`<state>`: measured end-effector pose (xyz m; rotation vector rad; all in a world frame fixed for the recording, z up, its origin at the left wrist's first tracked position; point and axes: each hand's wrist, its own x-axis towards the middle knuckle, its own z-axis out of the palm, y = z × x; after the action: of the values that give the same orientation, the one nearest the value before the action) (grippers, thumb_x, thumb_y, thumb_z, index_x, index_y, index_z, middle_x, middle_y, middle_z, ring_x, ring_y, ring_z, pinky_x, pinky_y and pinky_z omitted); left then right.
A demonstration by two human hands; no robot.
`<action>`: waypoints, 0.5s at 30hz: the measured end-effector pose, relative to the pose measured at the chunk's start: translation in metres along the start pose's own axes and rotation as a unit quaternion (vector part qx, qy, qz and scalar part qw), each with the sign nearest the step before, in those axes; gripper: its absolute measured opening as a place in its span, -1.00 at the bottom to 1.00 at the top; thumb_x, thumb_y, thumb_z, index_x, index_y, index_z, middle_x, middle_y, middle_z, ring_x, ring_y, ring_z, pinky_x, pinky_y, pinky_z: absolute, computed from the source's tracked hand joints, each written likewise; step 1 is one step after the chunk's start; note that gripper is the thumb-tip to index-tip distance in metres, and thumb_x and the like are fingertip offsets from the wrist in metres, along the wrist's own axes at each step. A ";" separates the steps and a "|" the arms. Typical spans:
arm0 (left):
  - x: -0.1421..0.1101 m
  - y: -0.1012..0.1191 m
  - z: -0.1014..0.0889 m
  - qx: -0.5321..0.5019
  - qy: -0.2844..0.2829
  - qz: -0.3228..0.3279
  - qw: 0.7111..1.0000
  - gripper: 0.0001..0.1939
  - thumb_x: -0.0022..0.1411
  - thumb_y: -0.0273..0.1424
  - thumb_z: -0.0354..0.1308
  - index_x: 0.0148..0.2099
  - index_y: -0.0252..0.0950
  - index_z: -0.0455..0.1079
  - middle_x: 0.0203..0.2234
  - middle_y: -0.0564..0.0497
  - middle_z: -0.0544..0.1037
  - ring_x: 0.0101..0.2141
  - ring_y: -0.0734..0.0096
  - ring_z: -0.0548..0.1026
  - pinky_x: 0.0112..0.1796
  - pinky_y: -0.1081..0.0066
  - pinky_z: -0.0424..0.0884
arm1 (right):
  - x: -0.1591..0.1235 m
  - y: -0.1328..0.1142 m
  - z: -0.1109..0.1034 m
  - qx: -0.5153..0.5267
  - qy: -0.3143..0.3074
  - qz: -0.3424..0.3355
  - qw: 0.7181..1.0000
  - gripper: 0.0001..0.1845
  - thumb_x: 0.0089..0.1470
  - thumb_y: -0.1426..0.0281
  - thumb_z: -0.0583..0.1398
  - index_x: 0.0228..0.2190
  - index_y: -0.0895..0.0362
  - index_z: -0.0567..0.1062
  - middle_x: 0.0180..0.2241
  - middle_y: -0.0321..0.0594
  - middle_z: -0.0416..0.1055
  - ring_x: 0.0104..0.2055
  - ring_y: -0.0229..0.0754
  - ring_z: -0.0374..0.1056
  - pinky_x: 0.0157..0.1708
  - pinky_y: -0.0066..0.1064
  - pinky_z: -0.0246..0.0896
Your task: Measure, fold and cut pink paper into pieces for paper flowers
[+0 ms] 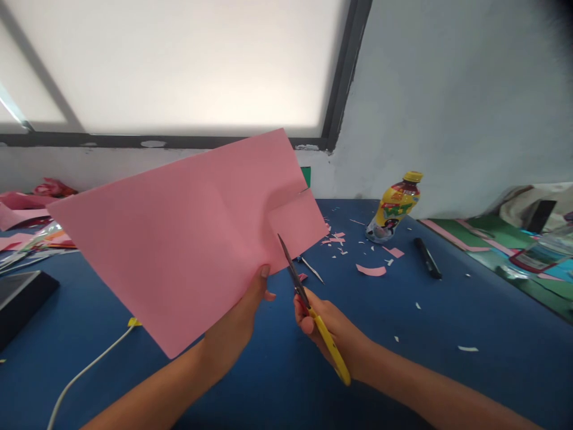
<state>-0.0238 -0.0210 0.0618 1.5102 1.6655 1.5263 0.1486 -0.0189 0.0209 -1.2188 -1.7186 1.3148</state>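
A large sheet of pink paper (179, 239) is held up above the blue table, tilted, with my left hand (244, 307) pinching its lower edge, thumb in front. Near its right edge a short slit and a fold or pencil-like line mark off a corner. My right hand (329, 325) grips a pair of scissors (329, 343) with yellow handles. One dark blade lies in front of the sheet's lower edge, its tip pointing up and left; the other blade is mostly hidden. Part of the right-hand fingers is hidden behind the handles.
A yellow-capped drink bottle (394, 209) stands on the blue table (447, 364) against the wall. A black marker (427, 258) and pink and white paper scraps (371, 270) lie about. Colored papers are heaped at left, by a dark box (27, 298) and a white cable (92, 371).
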 end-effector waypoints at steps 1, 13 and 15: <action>0.000 0.001 0.000 0.010 0.011 -0.004 1.000 -0.61 0.00 -0.01 0.14 -0.66 -0.15 0.37 -0.67 0.06 0.45 -0.56 0.32 0.42 -0.31 0.31 0.37 | 0.000 0.000 0.000 -0.001 0.001 0.004 1.000 -0.65 0.04 0.05 0.08 -0.40 0.08 0.30 -0.52 -0.29 0.31 -0.45 -0.23 0.29 -0.45 -0.44 0.20; 0.002 0.012 -0.001 0.035 0.004 -0.013 0.999 -0.57 0.02 0.02 0.11 -0.69 -0.14 0.37 -0.74 0.10 0.43 -0.67 0.41 0.38 -0.42 0.36 0.41 | 0.007 0.004 0.005 -0.002 0.006 0.047 0.999 -0.78 0.04 0.18 0.07 -0.45 0.06 0.28 -0.60 -0.34 0.33 -0.56 -0.26 0.28 -0.64 -0.50 0.08; 0.002 0.012 0.000 0.036 0.009 -0.022 0.999 -0.56 0.02 0.02 0.11 -0.70 -0.14 0.37 -0.78 0.11 0.40 -0.70 0.42 0.35 -0.47 0.38 0.40 | 0.008 0.004 0.004 -0.010 0.007 0.048 0.999 -0.80 0.04 0.20 0.08 -0.45 0.07 0.28 -0.59 -0.33 0.36 -0.55 -0.26 0.30 -0.62 -0.50 0.09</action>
<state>-0.0197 -0.0219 0.0732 1.4888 1.7705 1.4766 0.1430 -0.0124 0.0153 -1.3340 -1.6846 1.3444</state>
